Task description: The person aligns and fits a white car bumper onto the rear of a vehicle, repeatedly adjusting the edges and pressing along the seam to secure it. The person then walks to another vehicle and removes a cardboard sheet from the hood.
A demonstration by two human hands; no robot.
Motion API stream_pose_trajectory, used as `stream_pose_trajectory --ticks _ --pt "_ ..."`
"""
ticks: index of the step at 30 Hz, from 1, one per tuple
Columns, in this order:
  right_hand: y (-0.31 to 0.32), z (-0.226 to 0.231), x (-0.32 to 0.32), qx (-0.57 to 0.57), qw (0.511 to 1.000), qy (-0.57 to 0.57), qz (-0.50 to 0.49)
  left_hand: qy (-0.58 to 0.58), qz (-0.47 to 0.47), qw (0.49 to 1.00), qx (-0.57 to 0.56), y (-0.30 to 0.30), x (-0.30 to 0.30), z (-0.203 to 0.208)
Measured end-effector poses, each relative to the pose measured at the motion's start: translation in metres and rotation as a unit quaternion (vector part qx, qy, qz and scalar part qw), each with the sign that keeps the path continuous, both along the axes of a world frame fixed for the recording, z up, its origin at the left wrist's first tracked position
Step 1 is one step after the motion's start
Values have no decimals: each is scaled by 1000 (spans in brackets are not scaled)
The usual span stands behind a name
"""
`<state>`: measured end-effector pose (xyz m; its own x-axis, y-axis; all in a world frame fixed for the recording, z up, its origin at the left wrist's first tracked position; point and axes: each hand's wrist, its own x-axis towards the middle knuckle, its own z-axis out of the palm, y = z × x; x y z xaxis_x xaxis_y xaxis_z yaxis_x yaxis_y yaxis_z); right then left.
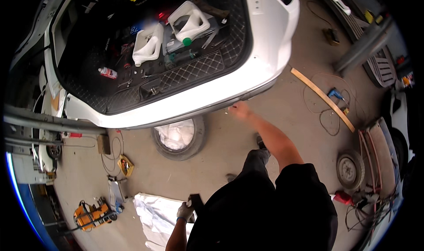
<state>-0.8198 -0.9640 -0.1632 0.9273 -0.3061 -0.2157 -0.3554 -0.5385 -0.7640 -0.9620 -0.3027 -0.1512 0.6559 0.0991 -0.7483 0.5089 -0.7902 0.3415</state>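
My right hand (240,111) reaches forward to just below the lower edge of the white car's rear bumper (194,104). It is a little blurred, and its fingers look curled; what they hold, if anything, cannot be made out. Down at the lower left, my left hand (185,211), pale as if gloved, closes on a dark boxy object (196,202) partly hidden by my clothing. Beneath that hand a white sheet (154,215) is spread on the floor. Under the bumper lies a tire (201,138) with white crumpled material (176,135) inside its ring.
The open trunk holds two white jugs (148,45) (194,23), a spray can (107,72) and loose tools. A wooden strip (322,96) and a blue power tool (335,93) lie right. At left are a yellow tray (126,165), an orange machine (90,215) and cables; a wheel (350,169) stands right.
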Motion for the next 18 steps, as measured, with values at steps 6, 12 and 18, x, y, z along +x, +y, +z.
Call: stream_pose_trajectory --ticks 6,12,18 --pt "-89 21 91 -106 977 -156 101 21 42 997 58 -11 -43 9" --pt "-96 21 98 -64 979 -162 110 12 -111 986 125 -255 0 98" --pt "-66 29 107 -48 984 -112 134 -71 3 995 74 -303 24 101"
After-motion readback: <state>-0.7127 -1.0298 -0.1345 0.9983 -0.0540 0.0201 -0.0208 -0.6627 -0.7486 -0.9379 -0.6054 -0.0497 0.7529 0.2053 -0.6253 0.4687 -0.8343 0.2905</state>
